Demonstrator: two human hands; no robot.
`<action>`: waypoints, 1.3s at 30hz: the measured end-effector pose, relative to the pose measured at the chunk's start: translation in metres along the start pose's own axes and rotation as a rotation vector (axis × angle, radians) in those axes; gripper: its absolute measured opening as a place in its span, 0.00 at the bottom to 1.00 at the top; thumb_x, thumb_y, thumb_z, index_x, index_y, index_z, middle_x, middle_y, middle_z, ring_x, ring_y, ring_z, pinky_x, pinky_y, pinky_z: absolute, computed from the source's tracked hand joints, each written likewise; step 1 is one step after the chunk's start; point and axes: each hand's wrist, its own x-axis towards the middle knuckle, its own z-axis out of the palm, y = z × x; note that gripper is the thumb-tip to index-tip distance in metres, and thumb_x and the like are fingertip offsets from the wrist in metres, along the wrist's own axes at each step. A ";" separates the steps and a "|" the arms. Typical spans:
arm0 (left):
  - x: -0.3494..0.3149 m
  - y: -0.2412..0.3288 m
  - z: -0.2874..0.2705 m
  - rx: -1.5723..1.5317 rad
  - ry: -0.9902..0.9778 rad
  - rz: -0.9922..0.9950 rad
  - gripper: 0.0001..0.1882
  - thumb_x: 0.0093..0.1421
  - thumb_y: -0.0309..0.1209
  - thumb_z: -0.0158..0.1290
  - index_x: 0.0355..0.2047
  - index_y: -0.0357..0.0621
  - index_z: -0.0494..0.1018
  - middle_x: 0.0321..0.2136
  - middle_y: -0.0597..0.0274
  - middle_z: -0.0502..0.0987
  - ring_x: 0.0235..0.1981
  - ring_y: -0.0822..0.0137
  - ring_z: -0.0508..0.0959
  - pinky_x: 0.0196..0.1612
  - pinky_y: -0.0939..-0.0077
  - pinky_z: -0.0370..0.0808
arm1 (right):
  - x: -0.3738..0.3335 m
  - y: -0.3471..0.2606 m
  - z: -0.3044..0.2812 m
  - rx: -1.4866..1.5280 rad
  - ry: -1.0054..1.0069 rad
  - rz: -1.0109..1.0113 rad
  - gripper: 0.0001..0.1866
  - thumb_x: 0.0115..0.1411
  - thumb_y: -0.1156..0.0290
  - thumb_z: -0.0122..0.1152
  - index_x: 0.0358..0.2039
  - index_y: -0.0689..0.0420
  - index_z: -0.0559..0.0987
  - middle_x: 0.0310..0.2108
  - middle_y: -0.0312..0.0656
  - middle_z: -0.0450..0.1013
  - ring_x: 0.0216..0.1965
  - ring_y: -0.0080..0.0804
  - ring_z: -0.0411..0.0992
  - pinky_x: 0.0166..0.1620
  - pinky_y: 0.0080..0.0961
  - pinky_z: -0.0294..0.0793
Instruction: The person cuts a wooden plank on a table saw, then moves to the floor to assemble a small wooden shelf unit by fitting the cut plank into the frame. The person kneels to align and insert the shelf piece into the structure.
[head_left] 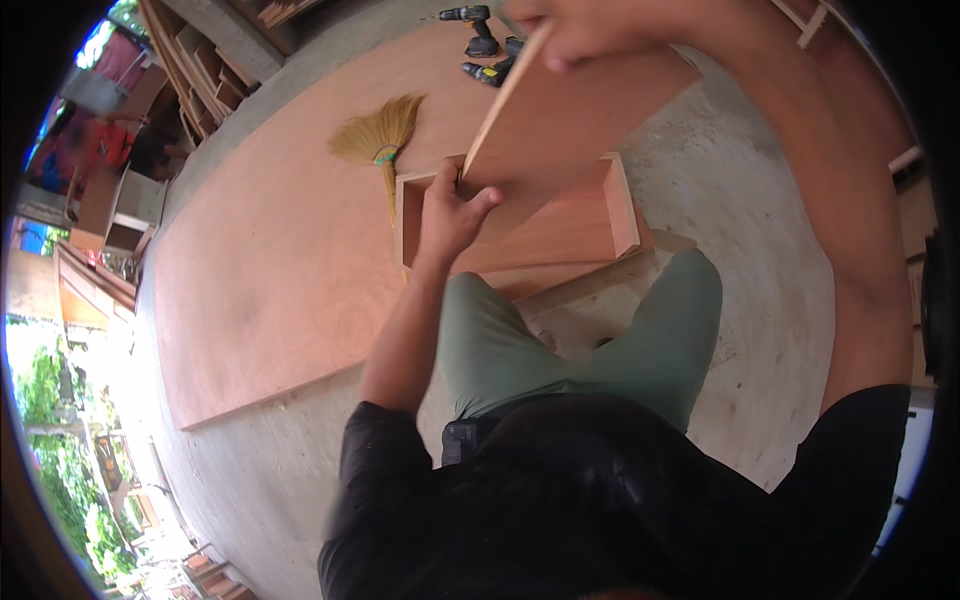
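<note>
A thin reddish-brown plywood panel (590, 115) is tilted up over an open shallow wooden box (625, 205). My right hand (590, 35) grips the panel at its raised upper end, slightly smeared by motion. At the lower corner, my left hand (455, 215) has its thumb on the panel's near side and its fingers round the edge, just above the box's left end. The panel hides part of the box's far wall. Inside, the box's reddish bottom shows, with nothing visible lying on it.
The box rests on a large plywood sheet (270, 270) with a straw broom (385, 135) to its left. Beyond it are a cordless drill (478, 30) and a second power tool (490, 72), partly behind the panel. Wood offcuts (195, 75) lean at the far left. My knees flank the box's near side.
</note>
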 end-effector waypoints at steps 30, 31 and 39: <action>-0.056 -0.142 0.016 -0.367 0.559 -0.656 0.27 0.62 0.32 0.49 0.62 0.43 0.61 0.55 0.51 0.68 0.53 0.51 0.70 0.54 0.53 0.68 | 0.092 -0.013 0.333 0.655 0.472 0.221 0.20 0.52 0.61 0.68 0.40 0.57 0.74 0.32 0.53 0.78 0.39 0.57 0.75 0.41 0.49 0.73; -0.077 -0.184 -0.022 0.027 0.655 -0.560 0.33 0.57 0.30 0.53 0.63 0.40 0.59 0.53 0.45 0.70 0.51 0.49 0.72 0.52 0.54 0.71 | 0.099 -0.021 0.336 0.668 0.478 0.182 0.19 0.52 0.61 0.68 0.39 0.57 0.73 0.32 0.53 0.78 0.39 0.58 0.75 0.41 0.49 0.72; -0.117 -0.184 -0.067 0.297 0.252 -0.481 0.36 0.53 0.22 0.56 0.63 0.47 0.61 0.54 0.44 0.68 0.53 0.45 0.73 0.51 0.56 0.75 | 0.115 -0.013 0.395 0.590 0.351 0.133 0.18 0.52 0.61 0.69 0.35 0.57 0.72 0.31 0.51 0.77 0.38 0.56 0.76 0.39 0.48 0.72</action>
